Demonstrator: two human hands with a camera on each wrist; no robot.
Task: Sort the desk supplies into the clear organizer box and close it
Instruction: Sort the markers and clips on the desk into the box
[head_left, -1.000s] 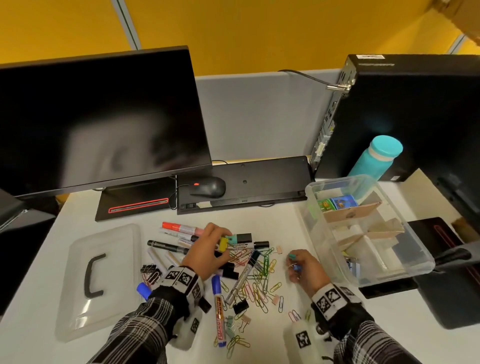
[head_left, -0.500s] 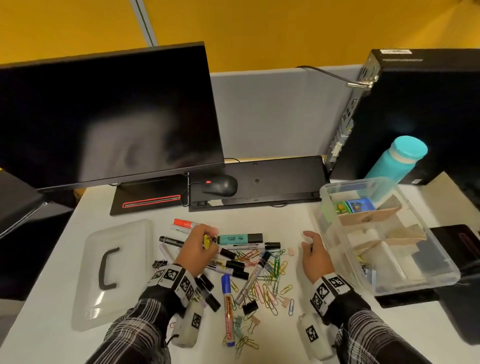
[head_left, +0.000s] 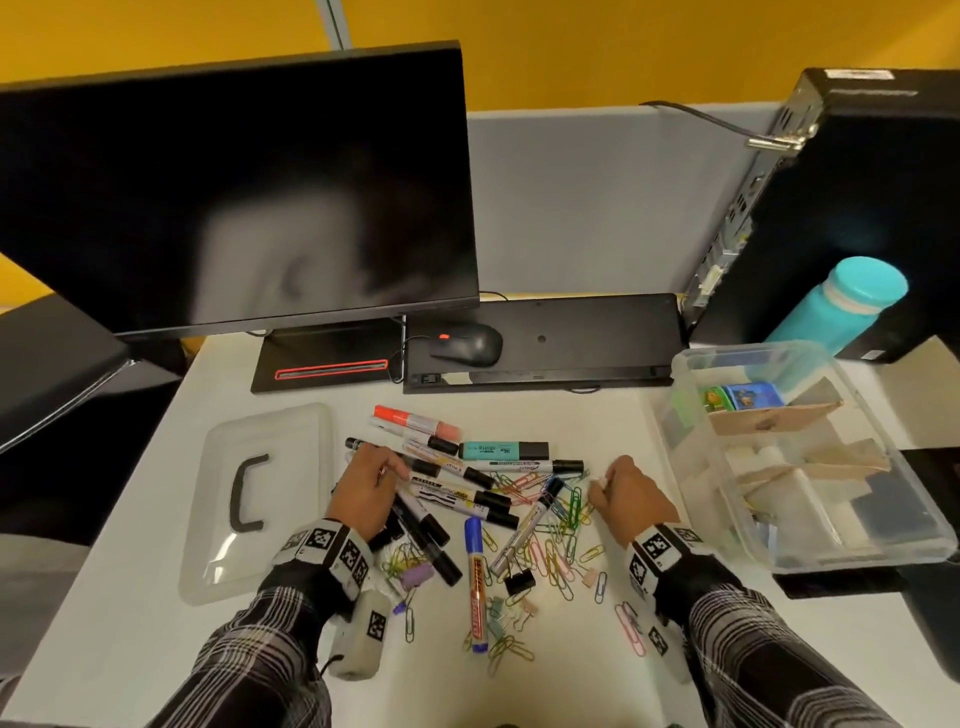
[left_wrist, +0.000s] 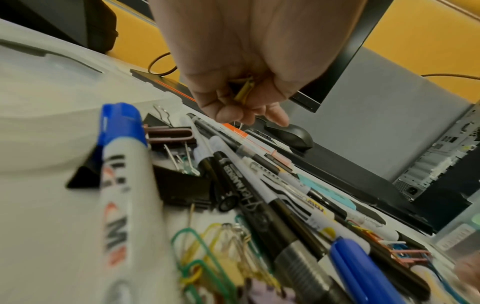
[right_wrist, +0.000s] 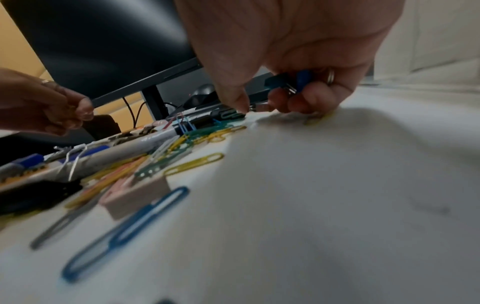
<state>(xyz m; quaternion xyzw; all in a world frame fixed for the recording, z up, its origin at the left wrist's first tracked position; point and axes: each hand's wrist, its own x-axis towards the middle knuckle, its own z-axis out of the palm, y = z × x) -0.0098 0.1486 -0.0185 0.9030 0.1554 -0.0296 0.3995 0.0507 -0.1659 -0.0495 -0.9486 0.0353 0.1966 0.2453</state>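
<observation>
Blue metal clips (right_wrist: 288, 81) curled inside right hand (head_left: 631, 493), above wire paperclips (head_left: 558, 540).

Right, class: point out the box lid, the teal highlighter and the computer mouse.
box lid (head_left: 291, 441): head view, clear top panel above the handle.
teal highlighter (head_left: 491, 450): head view, teal barrel.
computer mouse (head_left: 467, 344): head view, middle of its back.

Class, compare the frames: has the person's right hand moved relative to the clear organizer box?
Yes. The right hand has shifted toward the clear organizer box, away from the paper clips.
</observation>
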